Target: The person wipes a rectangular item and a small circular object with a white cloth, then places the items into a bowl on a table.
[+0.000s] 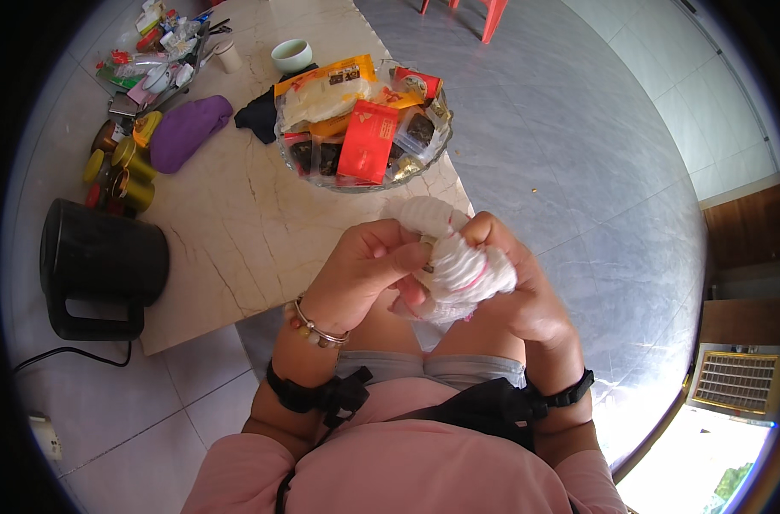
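Observation:
Above my lap, just off the table's near corner, both hands hold a bunched white crinkled cloth (470, 276) with thin pink lines. My left hand (380, 260) pinches its left side between thumb and fingers. Wrapped around the right side is my right hand (518, 283), its thumb pressing near the top. A puffed fold of the cloth stands up between the hands. By the left thumb tip there is a small dark spot, too small to identify. The cloth hides some of the right fingers.
Beyond my hands, a glass bowl (364, 188) of packaged snacks stands on the marble-patterned table (229, 257). A black electric kettle (101, 270), several jars (133, 160), a purple cloth (187, 135) and a pale cup (291, 56) are also there. A red plastic stool (495, 19) stands on the floor.

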